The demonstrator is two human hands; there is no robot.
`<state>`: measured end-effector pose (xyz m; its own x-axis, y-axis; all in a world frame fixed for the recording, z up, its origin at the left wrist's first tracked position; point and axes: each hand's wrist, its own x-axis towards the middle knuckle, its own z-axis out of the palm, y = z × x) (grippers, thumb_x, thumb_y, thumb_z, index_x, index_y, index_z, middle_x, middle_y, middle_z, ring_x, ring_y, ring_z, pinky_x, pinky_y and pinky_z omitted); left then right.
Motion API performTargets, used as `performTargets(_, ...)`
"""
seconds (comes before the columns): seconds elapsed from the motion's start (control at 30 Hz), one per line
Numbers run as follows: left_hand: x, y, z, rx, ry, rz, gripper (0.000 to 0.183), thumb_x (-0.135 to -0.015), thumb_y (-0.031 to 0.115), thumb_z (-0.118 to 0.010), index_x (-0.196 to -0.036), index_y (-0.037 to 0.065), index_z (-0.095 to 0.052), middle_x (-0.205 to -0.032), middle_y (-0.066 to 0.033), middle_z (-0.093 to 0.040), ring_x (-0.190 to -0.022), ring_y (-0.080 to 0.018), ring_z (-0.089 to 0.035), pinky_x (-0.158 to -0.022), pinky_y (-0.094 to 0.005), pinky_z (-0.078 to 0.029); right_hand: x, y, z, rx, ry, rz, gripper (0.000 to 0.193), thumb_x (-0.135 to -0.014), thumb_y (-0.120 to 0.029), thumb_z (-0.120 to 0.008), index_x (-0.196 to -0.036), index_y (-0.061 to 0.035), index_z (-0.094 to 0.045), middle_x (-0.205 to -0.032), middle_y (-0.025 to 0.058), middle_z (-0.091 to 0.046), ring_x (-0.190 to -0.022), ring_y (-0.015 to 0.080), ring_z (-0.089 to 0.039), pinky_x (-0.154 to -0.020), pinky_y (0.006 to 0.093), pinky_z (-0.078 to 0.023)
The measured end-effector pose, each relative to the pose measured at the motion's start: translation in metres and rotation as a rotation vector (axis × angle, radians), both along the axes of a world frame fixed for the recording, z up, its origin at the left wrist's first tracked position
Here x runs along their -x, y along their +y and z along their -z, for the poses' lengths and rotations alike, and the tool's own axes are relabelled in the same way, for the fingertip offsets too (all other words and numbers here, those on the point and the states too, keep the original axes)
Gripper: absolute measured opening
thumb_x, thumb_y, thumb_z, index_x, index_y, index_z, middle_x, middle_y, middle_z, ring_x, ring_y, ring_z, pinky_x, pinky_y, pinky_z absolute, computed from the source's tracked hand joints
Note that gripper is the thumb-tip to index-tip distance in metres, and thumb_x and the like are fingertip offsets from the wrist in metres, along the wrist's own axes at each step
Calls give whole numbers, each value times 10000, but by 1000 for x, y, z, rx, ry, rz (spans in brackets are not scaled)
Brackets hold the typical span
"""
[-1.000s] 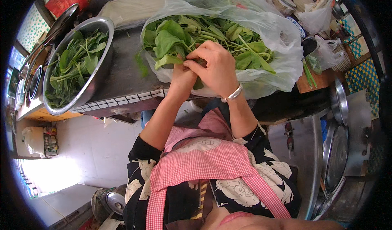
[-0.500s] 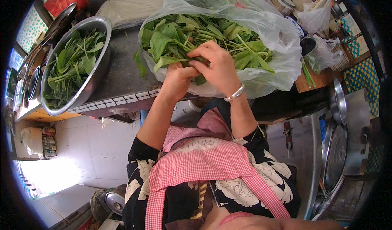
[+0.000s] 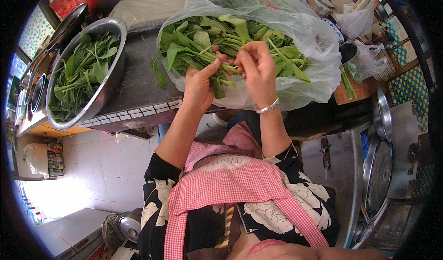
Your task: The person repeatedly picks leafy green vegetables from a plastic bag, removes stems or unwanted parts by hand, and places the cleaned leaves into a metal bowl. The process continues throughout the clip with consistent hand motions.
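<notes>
My left hand is closed around the stems of a small bunch of leafy greens, thumb on top, leaves pointing away to the left. Close beside it, my right hand, with a silver bracelet at the wrist, pinches a single leaf by its stem; the leaf stands up above the fingers. Both hands are over an open clear plastic bag, in which a heap of the same greens lies. Farther left, a metal basin holds more greens.
The dark counter has a white-tiled front edge. A plastic-wrapped pale package lies behind. At right are a wooden board with green stalks, another plastic bag and metal lids. A pan stands beyond the basin.
My hands have moved slightly apart. The right one has shifted right and now pinches a separate leaf, while the left keeps the bunch, its thumb now turned upward.
</notes>
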<state>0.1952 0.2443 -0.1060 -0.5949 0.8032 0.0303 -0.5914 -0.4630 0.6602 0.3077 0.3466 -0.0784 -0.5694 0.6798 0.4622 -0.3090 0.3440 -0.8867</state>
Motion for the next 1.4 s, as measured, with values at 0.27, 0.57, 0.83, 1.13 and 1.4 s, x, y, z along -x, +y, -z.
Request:
performTargets(0.27,6,-4,0,-54,7,58,374,-1013,58,-621,-1376,-13,-566,-1046,-77,-716,-1009,-269,-720,-886,-397,-593,-38,47,-23,-842,-316,758,164,-976,-120,-674,-1115,-33,-684,-868,102,-707,-741,270,-686,-691,375,-546)
performTargets(0.57,12,-2,5,6,82,205,286,-1000,173,-688,-1244,30,-646,-894,-39,-661,-783,-181,-675,-679,-308,-529,12,23,-15,-522,-311,163,215,-957,-216,-708,-989,-7,-747,-903,165,-743,-772,322,-720,-693,391,-550)
performTargets(0.83,9,-5,-2,41,161,281,364,-1051,250,-580,-1320,5,-581,-1000,-100,-707,-899,-248,-720,-747,-369,-596,31,30,-34,-128,-199,2,291,-963,-250,-750,-964,41,-734,-789,72,-745,-614,118,-682,-575,277,-516)
performTargets(1.13,11,4,-6,-26,-80,208,451,-1095,266,-456,-1474,23,-495,-1255,-179,-692,-1132,-374,-699,-954,-508,-573,25,37,-30,39,193,39,100,-957,-115,-746,-951,-22,-710,-895,7,-736,-732,56,-630,-668,217,-494)
performTargets(1.4,19,12,2,-219,-219,124,249,-1129,251,-427,-1188,80,-598,-1239,-140,-690,-1277,-382,-609,-1132,-539,-472,0,38,-30,397,260,-30,178,-1095,-231,-526,-1144,-60,-524,-861,57,-647,-649,119,-573,-495,235,-395)
